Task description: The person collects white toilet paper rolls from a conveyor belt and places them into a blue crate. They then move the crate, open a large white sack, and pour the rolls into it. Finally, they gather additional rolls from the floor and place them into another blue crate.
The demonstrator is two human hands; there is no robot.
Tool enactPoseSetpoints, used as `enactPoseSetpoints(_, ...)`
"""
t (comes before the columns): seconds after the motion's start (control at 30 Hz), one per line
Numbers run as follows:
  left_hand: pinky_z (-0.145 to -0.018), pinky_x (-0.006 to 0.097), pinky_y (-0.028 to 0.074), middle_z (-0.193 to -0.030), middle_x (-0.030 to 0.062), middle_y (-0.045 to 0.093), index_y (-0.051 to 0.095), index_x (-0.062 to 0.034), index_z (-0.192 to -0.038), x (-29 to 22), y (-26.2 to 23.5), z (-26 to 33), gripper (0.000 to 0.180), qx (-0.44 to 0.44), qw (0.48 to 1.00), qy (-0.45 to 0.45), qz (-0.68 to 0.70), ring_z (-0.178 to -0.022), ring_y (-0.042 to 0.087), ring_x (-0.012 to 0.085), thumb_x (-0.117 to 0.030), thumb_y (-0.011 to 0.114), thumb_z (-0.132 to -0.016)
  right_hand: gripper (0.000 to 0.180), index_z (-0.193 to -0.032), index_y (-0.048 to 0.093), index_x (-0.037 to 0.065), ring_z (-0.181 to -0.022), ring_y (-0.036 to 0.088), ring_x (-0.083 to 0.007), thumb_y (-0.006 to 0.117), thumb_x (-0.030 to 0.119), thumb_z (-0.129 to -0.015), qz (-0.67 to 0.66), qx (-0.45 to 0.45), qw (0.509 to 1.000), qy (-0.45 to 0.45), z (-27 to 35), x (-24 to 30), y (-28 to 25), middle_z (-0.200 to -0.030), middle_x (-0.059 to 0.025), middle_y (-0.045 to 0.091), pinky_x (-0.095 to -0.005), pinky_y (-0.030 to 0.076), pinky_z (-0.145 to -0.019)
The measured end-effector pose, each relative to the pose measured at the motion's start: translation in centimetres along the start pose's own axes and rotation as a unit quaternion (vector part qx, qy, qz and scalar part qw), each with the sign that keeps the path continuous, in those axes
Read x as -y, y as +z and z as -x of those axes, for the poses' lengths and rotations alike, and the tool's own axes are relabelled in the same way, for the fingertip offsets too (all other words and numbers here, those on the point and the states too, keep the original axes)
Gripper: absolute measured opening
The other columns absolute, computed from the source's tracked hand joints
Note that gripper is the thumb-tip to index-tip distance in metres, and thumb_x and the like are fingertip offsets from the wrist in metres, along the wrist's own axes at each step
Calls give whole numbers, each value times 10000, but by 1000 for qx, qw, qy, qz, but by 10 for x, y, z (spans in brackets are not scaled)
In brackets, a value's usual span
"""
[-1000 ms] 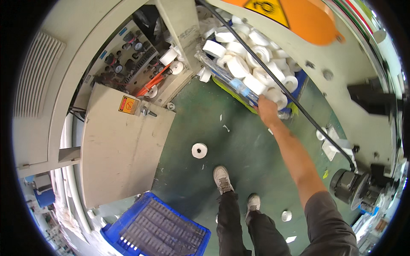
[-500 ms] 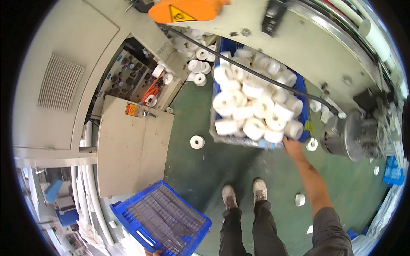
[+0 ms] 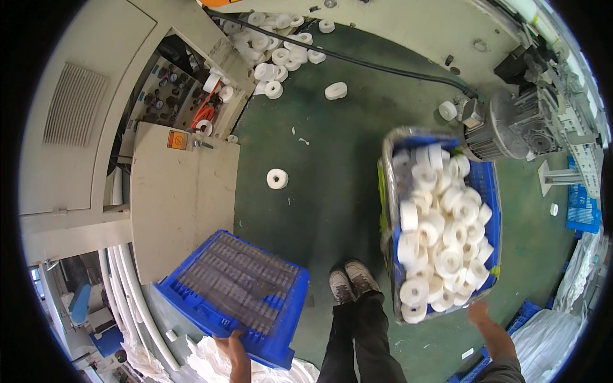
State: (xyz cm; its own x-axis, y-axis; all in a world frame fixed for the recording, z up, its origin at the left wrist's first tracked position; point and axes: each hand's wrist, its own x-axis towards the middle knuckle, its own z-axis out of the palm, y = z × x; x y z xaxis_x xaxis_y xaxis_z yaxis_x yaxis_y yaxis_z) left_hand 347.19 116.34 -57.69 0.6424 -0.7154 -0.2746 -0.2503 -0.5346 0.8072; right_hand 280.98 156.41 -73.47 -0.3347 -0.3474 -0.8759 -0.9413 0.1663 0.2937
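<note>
My left hand (image 3: 232, 346) is closed on the near edge of a blue plastic crate (image 3: 290, 332), which is tilted so that a greyish ribbed face shows. Over at the right, my right hand (image 3: 477, 311) is closed at the near right corner of a second blue crate (image 3: 488, 191); its fingers are partly hidden. This crate stands on the floor, heaped with small white rolls (image 3: 449, 260) that have hollow cores. Worn clear film covers part of its rim.
One loose white roll (image 3: 277, 179) lies on the green floor (image 3: 319, 217), and more are piled by the machine base (image 3: 262, 45). A cabinet door (image 3: 185, 204) stands open at left. A motor (image 3: 504, 124) is beside the full crate. A black cable (image 3: 377, 66) crosses above.
The full crate has come out from beside the machine, toward me and to the right, and has turned. My right hand moved with it. More of my left hand now shows under the other crate.
</note>
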Motion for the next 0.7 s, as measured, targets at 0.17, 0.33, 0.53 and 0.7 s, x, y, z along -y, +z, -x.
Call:
enactPoseSetpoints(0.17,-854,333,482,-1118,181,563,443,78,-1198,-78,14,37,636,47,997,-30,-48,-968,581,275,59,591,-580,301,-1092,645,59,-920,674,-233,702,213,-839,-505,-62,849,-146,120,135,-145,-1027,-128,676,-356,554,-745)
enactPoseSetpoints(0.33,-665,319,529,-839,121,661,624,67,-966,-190,-32,78,335,107,993,-1,-45,-713,628,207,52,577,-634,466,-1261,521,-20,-1053,623,-280,632,271,-915,-707,-106,674,-187,185,214,-332,-1158,-194,606,-365,484,-920)
enactPoseSetpoints(0.53,-657,288,511,-840,119,672,622,58,-1026,-286,-37,88,367,271,957,-20,-97,-721,635,176,3,562,-668,595,-1419,320,-53,-1319,384,-283,477,331,-993,-780,-162,589,-137,229,188,-441,-1438,-208,383,-365,275,-1103)
enactPoseSetpoints(0.7,-688,387,527,-837,183,668,560,15,-1100,-341,36,78,416,389,847,189,-310,-749,656,332,-61,625,-696,631,-1434,324,-31,-1304,393,-251,313,451,-1027,-871,-156,460,-72,177,210,-337,-1427,-167,414,-350,286,-1097)
